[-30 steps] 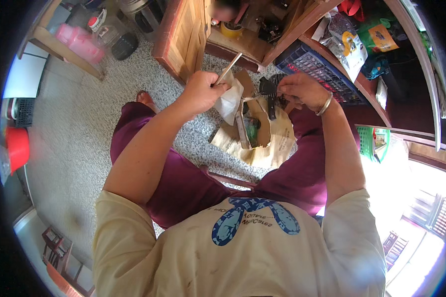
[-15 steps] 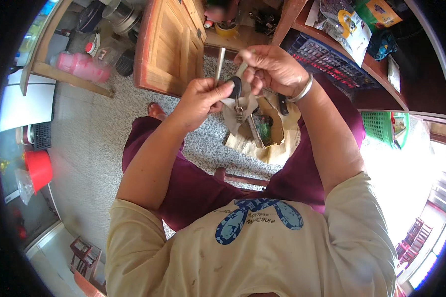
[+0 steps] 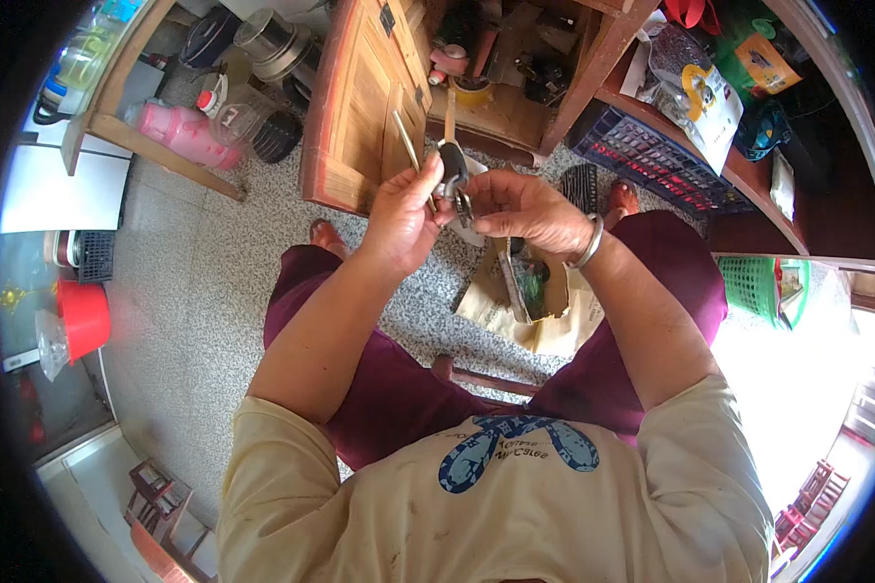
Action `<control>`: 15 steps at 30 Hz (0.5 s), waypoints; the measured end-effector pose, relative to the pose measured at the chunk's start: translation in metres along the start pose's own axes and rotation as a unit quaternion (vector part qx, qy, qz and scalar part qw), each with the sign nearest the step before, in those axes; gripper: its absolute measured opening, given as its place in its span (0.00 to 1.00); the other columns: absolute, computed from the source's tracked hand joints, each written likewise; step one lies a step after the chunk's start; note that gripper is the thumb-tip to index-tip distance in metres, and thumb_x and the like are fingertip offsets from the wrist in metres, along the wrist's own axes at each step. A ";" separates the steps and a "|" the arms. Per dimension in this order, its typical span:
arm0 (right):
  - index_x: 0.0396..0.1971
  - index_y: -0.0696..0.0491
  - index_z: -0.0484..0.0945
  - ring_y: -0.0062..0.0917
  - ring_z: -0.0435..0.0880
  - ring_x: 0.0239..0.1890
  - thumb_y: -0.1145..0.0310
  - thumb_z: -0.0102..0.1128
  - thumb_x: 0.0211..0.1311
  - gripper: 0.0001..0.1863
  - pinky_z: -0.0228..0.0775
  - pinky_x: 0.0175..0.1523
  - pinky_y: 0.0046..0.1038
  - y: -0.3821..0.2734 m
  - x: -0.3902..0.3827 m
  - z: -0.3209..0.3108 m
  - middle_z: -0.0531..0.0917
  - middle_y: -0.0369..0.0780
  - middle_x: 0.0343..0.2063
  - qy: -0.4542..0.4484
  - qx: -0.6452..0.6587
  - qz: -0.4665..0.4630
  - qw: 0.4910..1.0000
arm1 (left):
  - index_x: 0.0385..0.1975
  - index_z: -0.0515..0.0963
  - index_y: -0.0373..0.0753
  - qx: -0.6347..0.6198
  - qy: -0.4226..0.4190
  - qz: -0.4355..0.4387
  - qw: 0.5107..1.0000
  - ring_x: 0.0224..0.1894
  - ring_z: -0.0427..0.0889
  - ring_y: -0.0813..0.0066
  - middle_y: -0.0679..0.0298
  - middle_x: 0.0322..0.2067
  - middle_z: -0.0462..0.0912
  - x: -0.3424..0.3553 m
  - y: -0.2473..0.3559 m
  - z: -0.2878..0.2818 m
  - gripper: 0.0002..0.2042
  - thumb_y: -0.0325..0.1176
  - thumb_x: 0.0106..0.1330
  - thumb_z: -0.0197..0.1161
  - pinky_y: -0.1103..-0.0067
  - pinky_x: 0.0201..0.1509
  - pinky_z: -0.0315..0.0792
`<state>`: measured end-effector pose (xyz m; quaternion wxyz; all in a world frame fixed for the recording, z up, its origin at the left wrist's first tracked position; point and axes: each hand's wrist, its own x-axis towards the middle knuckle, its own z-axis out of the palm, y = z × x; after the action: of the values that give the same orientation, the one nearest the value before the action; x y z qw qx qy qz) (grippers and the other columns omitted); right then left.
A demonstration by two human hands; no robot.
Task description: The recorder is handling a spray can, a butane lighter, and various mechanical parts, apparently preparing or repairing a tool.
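My left hand (image 3: 405, 216) is closed around a thin metal rod (image 3: 409, 143) and a tool with a black part (image 3: 452, 161) and a shiny metal lower end (image 3: 461, 202). A narrow tan strip (image 3: 449, 119) rises above the black part; whether it belongs to the tool I cannot tell. My right hand (image 3: 527, 216), with a bracelet at the wrist, has its fingers curled and pinched at the metal end. What lies between those fingers is hidden. A bit of whitish cloth or paper (image 3: 472, 234) shows under the hands.
Below the hands, a torn cardboard box (image 3: 554, 291) with something green inside lies on brown paper (image 3: 491, 309). Ahead stands an open wooden cabinet door (image 3: 360, 107). A blue basket (image 3: 651, 160) is at right, a green basket (image 3: 749, 284) farther right, a red bucket (image 3: 85, 319) at left.
My right hand has come down from above the black part to the metal end. The rod now leans left. The view has shifted, showing more of the cabinet.
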<state>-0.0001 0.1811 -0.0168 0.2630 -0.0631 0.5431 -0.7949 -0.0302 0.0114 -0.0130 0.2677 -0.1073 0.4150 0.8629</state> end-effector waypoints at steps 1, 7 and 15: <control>0.38 0.56 0.70 0.15 0.71 0.31 0.70 0.64 0.43 0.20 0.62 0.38 0.17 0.003 0.001 -0.001 0.75 0.32 0.26 0.000 -0.016 0.002 1.000 | 0.21 0.72 0.40 0.013 0.006 0.011 1.000 0.17 0.67 0.84 0.70 0.18 0.72 -0.001 -0.003 0.001 0.08 0.36 0.58 0.55 0.86 0.20 0.59; 0.36 0.57 0.71 0.14 0.72 0.27 0.70 0.55 0.52 0.11 0.65 0.32 0.16 0.008 -0.003 -0.012 0.75 0.32 0.25 -0.014 -0.072 0.011 0.997 | 0.21 0.72 0.38 0.064 -0.010 0.043 0.997 0.18 0.66 0.85 0.69 0.19 0.72 -0.007 -0.003 0.002 0.08 0.35 0.57 0.57 0.88 0.20 0.59; 0.39 0.59 0.68 0.22 0.78 0.31 0.74 0.49 0.55 0.11 0.72 0.37 0.25 -0.002 -0.018 -0.021 0.77 0.38 0.29 -0.006 0.133 0.091 0.987 | 0.23 0.72 0.35 0.040 -0.044 0.058 0.997 0.20 0.67 0.83 0.66 0.20 0.72 -0.009 -0.002 0.004 0.06 0.30 0.59 0.52 0.86 0.25 0.61</control>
<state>0.0067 0.2082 -0.0202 0.3433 0.0171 0.4345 -0.8325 -0.0210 0.0118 -0.0081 0.2394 -0.0348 0.4425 0.8635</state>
